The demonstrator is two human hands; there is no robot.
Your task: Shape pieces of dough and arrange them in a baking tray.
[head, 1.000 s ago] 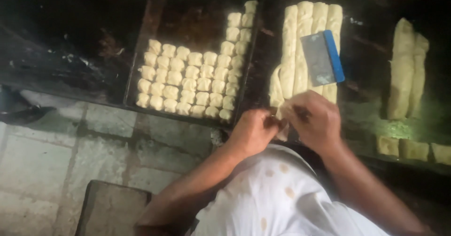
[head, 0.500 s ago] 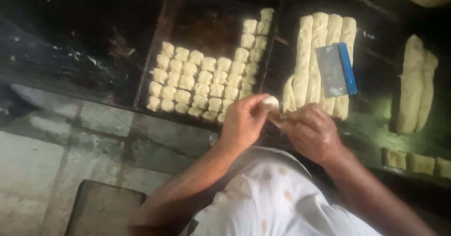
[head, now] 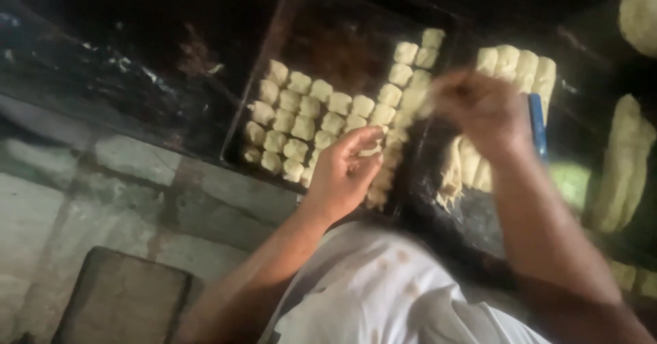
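A dark baking tray (head: 239, 135) holds several rows of small pale dough pieces (head: 308, 115). My left hand (head: 345, 173) hovers over the tray's near right corner, fingers curled on a small dough piece (head: 371, 149). My right hand (head: 479, 111) is blurred, raised over the tray's right edge, pinching what looks like a dough piece at its fingertips. Long dough logs (head: 520, 67) lie just right of the tray, partly hidden behind that hand. A blue scraper (head: 537, 125) shows beside my right wrist.
More dough logs (head: 626, 162) lie at the far right, with small cut pieces (head: 626, 275) below them. A round dough mass (head: 640, 12) sits at the top right corner. An empty dark tray (head: 123, 299) rests on the tiled floor at lower left.
My hands have separated. The left stayed low over the tray's near corner with a piece of dough. The right rose and swung toward the tray's right edge. The camera moved closer.
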